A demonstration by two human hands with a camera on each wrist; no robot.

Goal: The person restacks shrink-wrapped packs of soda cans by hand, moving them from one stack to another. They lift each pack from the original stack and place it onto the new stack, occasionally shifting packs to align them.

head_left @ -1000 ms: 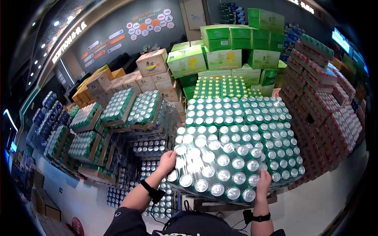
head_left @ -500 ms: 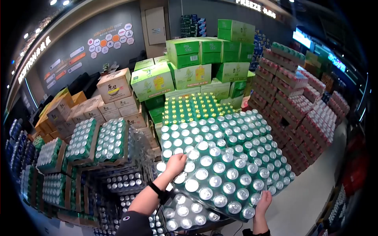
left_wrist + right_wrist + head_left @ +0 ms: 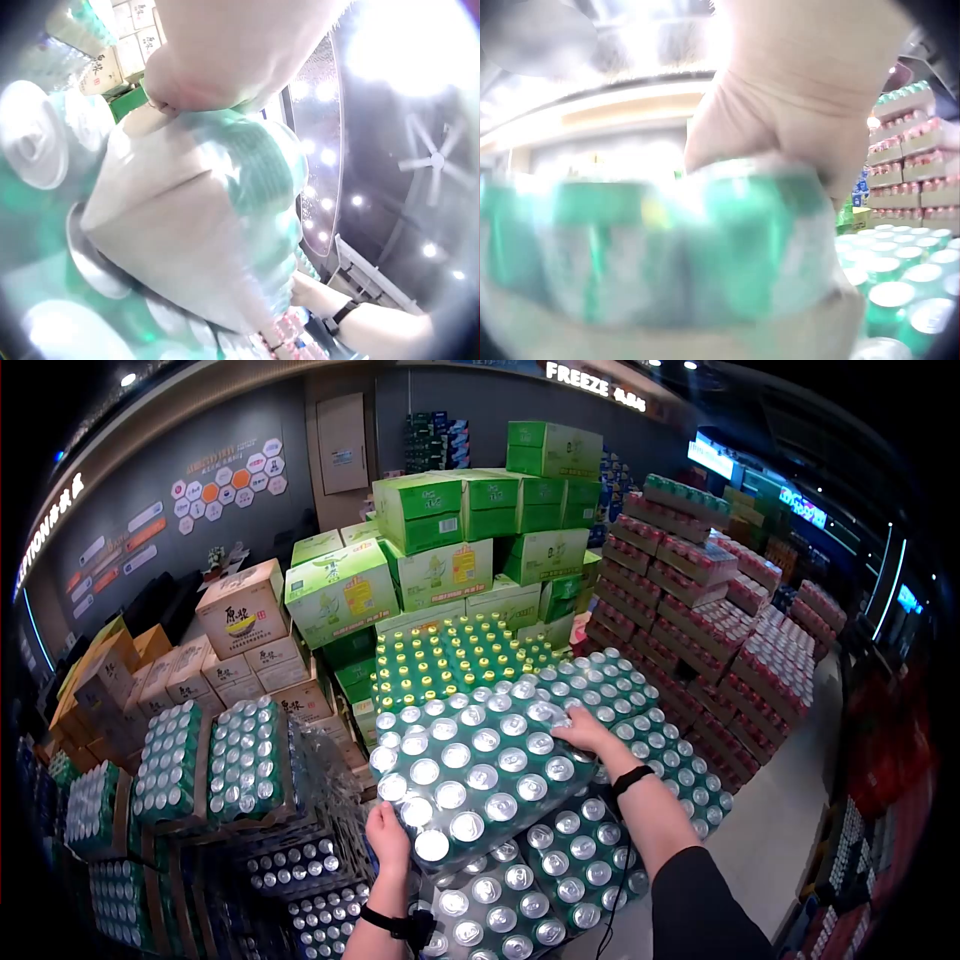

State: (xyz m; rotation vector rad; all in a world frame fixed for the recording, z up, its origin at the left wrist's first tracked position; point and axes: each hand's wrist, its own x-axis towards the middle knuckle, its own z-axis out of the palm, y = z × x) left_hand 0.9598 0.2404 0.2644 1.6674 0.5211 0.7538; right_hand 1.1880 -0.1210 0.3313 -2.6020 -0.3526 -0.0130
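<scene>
Between both hands is a shrink-wrapped case of green cans point(image 3: 480, 760) with silver tops, overlapping the stack of similar cases point(image 3: 640, 700). My left hand point(image 3: 388, 840) grips its near left corner; in the left wrist view that hand point(image 3: 240, 64) is at the pack's end, over the pale tray side point(image 3: 169, 214). At the far right end, my right hand point(image 3: 587, 733) holds the case's edge, its fingertips partly hidden. Close up in the right wrist view, blurred green cans point(image 3: 757, 240) stand in a cardboard tray point(image 3: 705, 337) below the right hand point(image 3: 787, 112).
Nearer me lie more wrapped can cases point(image 3: 575, 870). Yellow-capped green bottles point(image 3: 450, 660) stand behind, before green cartons point(image 3: 340, 590). Brown cartons point(image 3: 240, 610) and green can trays point(image 3: 245, 755) are on the left. Stacked red can trays point(image 3: 670, 620) rise at right, beside an aisle floor point(image 3: 780, 760).
The case has moved left and farther back over the stack and turned. My left hand has come to its near left corner, my right hand to its far right end. The view has swung right.
</scene>
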